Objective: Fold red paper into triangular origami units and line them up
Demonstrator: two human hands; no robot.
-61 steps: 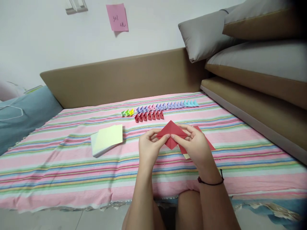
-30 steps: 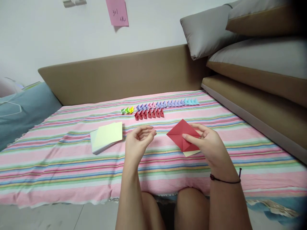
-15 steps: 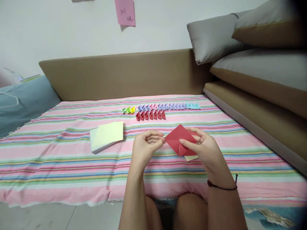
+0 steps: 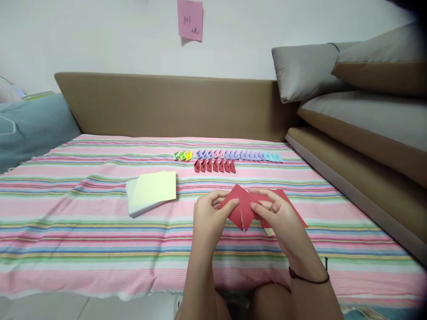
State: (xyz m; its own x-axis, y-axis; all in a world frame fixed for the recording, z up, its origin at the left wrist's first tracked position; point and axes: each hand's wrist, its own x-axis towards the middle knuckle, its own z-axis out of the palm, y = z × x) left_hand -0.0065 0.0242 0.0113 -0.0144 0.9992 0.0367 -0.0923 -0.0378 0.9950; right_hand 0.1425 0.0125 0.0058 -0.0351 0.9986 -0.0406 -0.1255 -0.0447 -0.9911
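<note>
I hold a partly folded red paper square (image 4: 243,209) just above the striped cloth. My left hand (image 4: 210,218) pinches its left flap and my right hand (image 4: 278,218) pinches its right flap, both closed on it. Under my right hand lie more loose red sheets (image 4: 290,209) with a pale yellow corner showing. Farther back, a row of small folded paper pieces (image 4: 230,155) runs from green through purple to blue, with a short row of red folded pieces (image 4: 215,166) in front of it.
A stack of pale yellow paper (image 4: 151,192) lies left of my hands on the striped cloth (image 4: 83,213). A tan backrest (image 4: 167,104) runs behind, cushions (image 4: 360,111) pile at the right, and a pink note (image 4: 190,20) hangs on the wall.
My left hand let go of the red paper, then came back and pinched it again. Both hands now grip it together near the centre, and the view has shifted down and left.
</note>
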